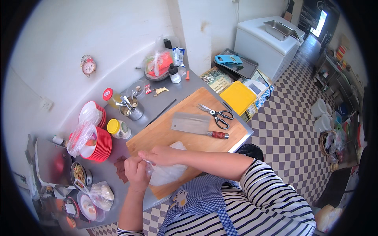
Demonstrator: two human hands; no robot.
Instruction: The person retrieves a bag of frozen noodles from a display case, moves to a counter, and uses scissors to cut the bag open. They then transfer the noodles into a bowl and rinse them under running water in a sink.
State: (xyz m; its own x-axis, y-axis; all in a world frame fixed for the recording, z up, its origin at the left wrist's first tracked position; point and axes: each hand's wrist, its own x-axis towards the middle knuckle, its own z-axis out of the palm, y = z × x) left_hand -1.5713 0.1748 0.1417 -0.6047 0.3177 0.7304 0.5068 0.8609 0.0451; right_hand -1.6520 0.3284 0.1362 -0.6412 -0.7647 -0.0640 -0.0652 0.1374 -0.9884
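Observation:
Both of my hands are at the gathered neck of a white plastic bag (169, 174), whose contents I cannot make out. The bag lies on the near left part of a wooden cutting board (153, 134). My left hand (137, 172) is a fist around the twisted end of the plastic. Close against it, my right hand (161, 155) grips the neck, its thumb pointing left. Farther up the board rests a cleaver (192, 122) with a red-brown handle. Beyond the cleaver lie scissors (218, 114) with black-and-grey handles, blades slightly apart.
Stacked red-and-white bowls (99, 146), a yellow-lidded jar (118, 128) and a metal cup of spoons (132, 108) stand left of the board. A bowl of food (88, 174) and a tied bag (102, 194) sit nearer me. A yellow lid (238, 98) lies past the table's right edge.

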